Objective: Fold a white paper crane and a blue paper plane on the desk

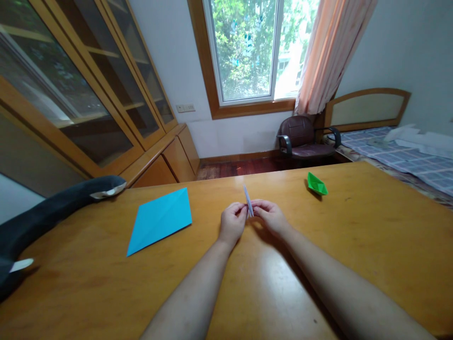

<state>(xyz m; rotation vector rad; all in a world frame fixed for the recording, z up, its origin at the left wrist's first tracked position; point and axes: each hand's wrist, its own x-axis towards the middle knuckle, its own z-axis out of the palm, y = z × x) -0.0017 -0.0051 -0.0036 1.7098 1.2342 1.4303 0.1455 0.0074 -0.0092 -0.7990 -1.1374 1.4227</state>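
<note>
Btwn hands (252, 221): thin folded paper (248, 200).

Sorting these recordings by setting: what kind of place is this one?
Most likely a bedroom at home: a bed stands by the wall, beside an armchair under a curtained window. Both hands fold paper at a wooden table.

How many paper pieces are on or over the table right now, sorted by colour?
Blue: 1, a flat sheet lying on the table.
Green: 1, a folded boat on the table.
Pale, seen edge-on: 1, a folded piece pinched between the left hand and the right hand.
Total: 3
</note>
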